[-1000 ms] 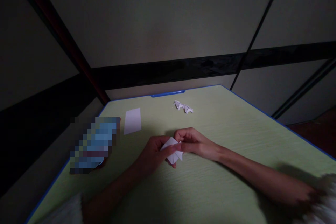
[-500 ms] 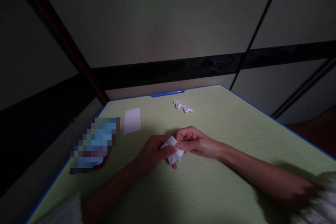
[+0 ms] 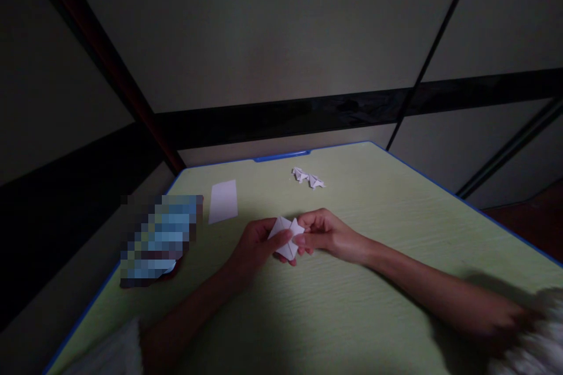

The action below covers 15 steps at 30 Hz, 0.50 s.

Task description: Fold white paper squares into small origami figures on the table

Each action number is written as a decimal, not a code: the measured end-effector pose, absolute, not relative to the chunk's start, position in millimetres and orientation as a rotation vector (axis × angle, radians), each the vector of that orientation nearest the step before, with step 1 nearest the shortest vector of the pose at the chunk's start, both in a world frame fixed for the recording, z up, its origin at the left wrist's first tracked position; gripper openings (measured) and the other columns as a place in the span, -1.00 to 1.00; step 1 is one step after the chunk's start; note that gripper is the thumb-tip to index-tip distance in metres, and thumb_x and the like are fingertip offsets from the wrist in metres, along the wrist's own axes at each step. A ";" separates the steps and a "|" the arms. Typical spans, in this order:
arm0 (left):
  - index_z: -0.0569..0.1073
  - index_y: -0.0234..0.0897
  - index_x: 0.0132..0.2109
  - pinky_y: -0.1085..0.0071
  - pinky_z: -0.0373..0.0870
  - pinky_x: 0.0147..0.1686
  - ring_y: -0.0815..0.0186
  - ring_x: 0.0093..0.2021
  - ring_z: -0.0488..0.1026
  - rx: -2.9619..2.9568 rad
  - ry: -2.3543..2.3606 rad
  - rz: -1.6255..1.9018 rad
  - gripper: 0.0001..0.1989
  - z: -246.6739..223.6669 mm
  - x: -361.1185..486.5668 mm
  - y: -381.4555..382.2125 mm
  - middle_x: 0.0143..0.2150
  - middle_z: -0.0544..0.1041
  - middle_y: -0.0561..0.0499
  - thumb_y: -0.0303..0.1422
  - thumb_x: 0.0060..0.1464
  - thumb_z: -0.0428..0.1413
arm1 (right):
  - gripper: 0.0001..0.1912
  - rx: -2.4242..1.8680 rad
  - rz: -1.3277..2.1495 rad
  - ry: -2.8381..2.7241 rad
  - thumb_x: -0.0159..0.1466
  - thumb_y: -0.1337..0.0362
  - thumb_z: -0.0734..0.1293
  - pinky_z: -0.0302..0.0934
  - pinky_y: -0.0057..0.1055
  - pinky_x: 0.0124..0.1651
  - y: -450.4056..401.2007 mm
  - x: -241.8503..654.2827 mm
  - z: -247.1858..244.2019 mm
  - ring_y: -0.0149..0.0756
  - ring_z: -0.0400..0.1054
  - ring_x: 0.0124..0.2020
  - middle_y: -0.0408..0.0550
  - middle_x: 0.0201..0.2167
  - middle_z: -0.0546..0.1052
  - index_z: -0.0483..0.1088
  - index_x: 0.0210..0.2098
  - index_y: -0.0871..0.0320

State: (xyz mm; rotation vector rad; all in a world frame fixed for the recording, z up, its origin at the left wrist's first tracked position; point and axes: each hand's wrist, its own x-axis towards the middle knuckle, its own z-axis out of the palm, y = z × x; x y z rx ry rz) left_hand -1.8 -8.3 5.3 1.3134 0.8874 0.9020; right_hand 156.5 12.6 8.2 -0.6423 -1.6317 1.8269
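Observation:
A small folded white paper (image 3: 286,248) is held between both hands above the middle of the green table (image 3: 360,304). My left hand (image 3: 261,246) pinches it from the left, its thumb lying on the paper's face and fingertips showing beneath. From the right, my right hand (image 3: 323,234) grips the paper's edge between thumb and curled fingers. Creases and a pointed flap show at the paper's upper right. Farther back lie two small folded white paper figures (image 3: 299,174), (image 3: 315,181) side by side.
A flat white sheet (image 3: 223,201) lies left of centre. Near the left edge is a pixelated bluish object (image 3: 165,240). A blue handle-like strip (image 3: 282,156) sits at the table's far edge, in front of panelled doors (image 3: 281,41).
The held paper has been turned or flipped, so a pointed flap now stands toward its upper right. Both hands have shifted slightly, still gripping it.

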 end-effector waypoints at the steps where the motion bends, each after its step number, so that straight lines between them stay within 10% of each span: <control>1: 0.42 -0.40 -0.50 0.56 0.23 -0.63 0.45 -0.65 0.36 1.321 0.869 0.892 -0.74 4.7 -2.7 -8.7 -0.59 0.48 0.02 -0.24 -0.12 0.10 | -0.68 -0.628 1.836 -1.627 -0.03 0.16 0.36 0.00 -0.61 -0.58 12.6 156.8 7.5 -0.62 0.15 -0.67 -0.18 -0.68 0.35 0.27 -0.62 0.32; 15: 0.43 -0.42 -0.48 0.53 0.29 -0.67 0.43 -0.68 0.35 1.347 0.861 0.770 -0.70 3.4 -4.9 -2.9 -0.62 0.43 0.05 -0.19 -0.20 0.14 | -0.71 -0.668 1.833 -1.525 -0.03 0.18 0.36 0.01 -0.58 -0.56 9.6 154.6 10.1 -0.59 0.17 -0.66 -0.22 -0.70 0.34 0.26 -0.63 0.29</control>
